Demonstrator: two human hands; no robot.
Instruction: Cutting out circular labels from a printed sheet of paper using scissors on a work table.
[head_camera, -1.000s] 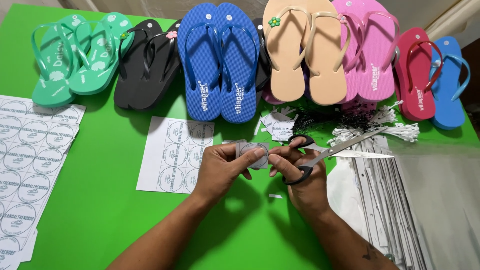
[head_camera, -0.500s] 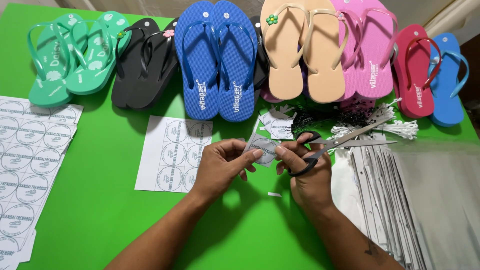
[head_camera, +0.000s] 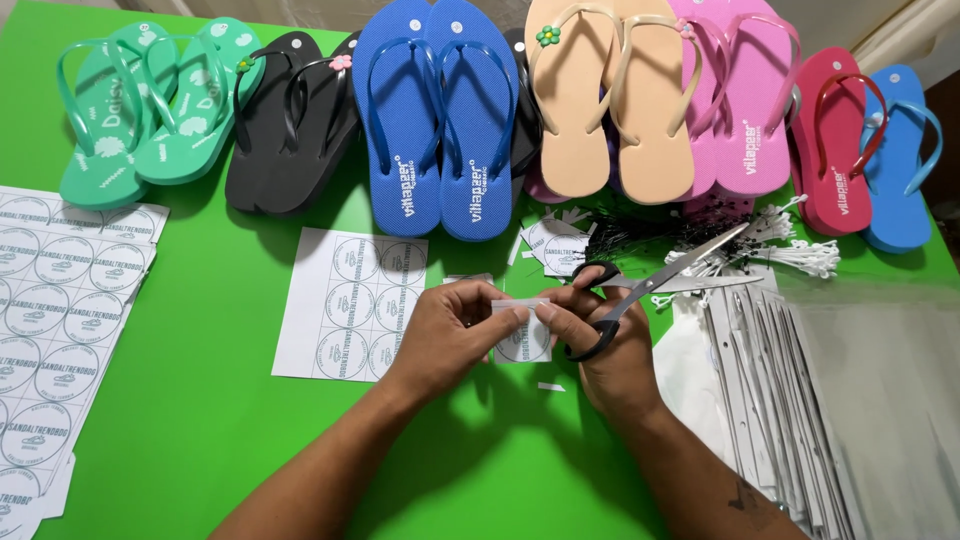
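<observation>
A small white round-printed label (head_camera: 522, 338) pinched flat between both hands, scissors (head_camera: 655, 288) open.

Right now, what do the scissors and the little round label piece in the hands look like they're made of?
Scissors: bright, shiny blades, likely steel; glossy black handles, probably plastic. Label piece: thin, flat, matte white with printed ring, looks like paper, possibly sticker stock. Both hands pinch it: left hand, right hand.

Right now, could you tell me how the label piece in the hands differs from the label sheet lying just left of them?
The label piece is small, showing a single round label, while the label sheet is large and carries three rows of round labels. The label piece is pinched by the left hand and the right hand, which also carries scissors; the label sheet lies flat and untouched on the green table. Both are white paper with grey-printed circles.
</observation>
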